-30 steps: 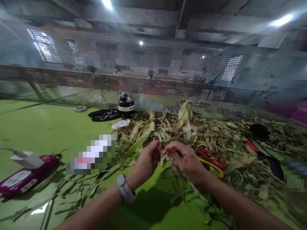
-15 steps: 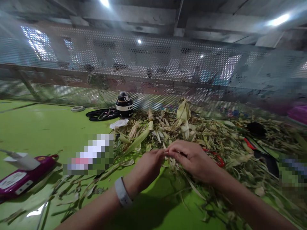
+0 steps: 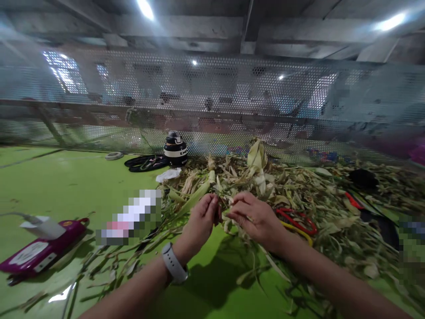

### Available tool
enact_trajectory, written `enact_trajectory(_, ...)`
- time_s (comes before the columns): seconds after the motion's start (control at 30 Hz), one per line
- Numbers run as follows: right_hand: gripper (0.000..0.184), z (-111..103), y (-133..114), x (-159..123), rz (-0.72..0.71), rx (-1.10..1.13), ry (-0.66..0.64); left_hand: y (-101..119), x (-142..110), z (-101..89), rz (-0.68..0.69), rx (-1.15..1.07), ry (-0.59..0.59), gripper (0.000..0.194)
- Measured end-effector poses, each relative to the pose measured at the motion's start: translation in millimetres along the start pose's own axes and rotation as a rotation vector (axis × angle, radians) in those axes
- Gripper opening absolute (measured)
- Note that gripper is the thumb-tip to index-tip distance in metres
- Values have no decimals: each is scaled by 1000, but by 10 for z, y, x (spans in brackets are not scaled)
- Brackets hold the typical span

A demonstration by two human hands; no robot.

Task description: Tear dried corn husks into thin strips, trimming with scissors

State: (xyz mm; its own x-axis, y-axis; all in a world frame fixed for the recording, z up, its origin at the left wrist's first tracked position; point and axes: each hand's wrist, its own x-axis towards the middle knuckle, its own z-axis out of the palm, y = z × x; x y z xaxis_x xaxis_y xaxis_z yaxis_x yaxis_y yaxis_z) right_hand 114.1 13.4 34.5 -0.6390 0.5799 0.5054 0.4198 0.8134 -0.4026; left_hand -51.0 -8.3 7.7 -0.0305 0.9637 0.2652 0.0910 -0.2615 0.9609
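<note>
My left hand [image 3: 202, 217], with a pale watch band [image 3: 174, 263] on its wrist, is closed in a pinch. Whatever is between its fingers is too small to make out. A short gap to the right, the fingertips of my right hand [image 3: 254, 217] are drawn together too, near a tiny pale bit I cannot name. Both hands are raised above the near edge of a heap of dry husks and leaves [image 3: 299, 186]. A long pale green husk leaf [image 3: 197, 195] lies just beyond my left hand. Red looped handles [image 3: 300, 221] rest beside my right wrist.
On the green table [image 3: 83, 177] lie a purple power strip [image 3: 49, 248] with a white plug, and a blurred-out object [image 3: 133, 217]. Farther back stand a black bottle [image 3: 175, 150], a crumpled white tissue [image 3: 168, 175] and a tape roll [image 3: 113, 155]. A perforated screen [image 3: 212, 102] closes the back.
My hands, touching at the fingertips before, have come apart, with a gap between them. The left wrist has turned so that the watch face shows. The view has shifted slightly.
</note>
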Motion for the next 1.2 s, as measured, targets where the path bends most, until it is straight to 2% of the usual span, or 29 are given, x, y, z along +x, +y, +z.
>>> enact_trajectory(0.07,19,22,-104,-24,-73,-19,79,-3,-17,17,12,-9,-12,25)
enact_trajectory(0.13,19,44,-161,-38,-51,128,91,-4,-38,34,24,-14,-19,24)
enact_trajectory(0.3,21,150,-195,-63,276,629,-32,-66,-81,63,2,33,10,22)
enact_trajectory(0.4,25,201,-225,-80,364,743,-95,-85,-101,82,-3,42,32,23)
enact_trajectory(0.53,30,240,-244,-83,519,825,-19,-29,-111,123,-78,-177,-5,21)
enact_trajectory(0.67,27,261,-203,-80,594,713,37,3,-124,164,-163,-394,35,17)
enact_trajectory(0.8,22,262,-181,-104,467,324,49,-45,-143,188,-268,-500,95,19)
enact_trajectory(0.9,23,285,-171,-129,425,95,15,-81,-151,201,-302,-532,133,20)
enact_trajectory(1.03,21,345,-145,-156,339,40,-3,-81,-156,218,-306,-547,136,20)
enact_trajectory(1.2,24,354,-166,-170,266,59,14,-42,-172,220,-237,-428,116,16)
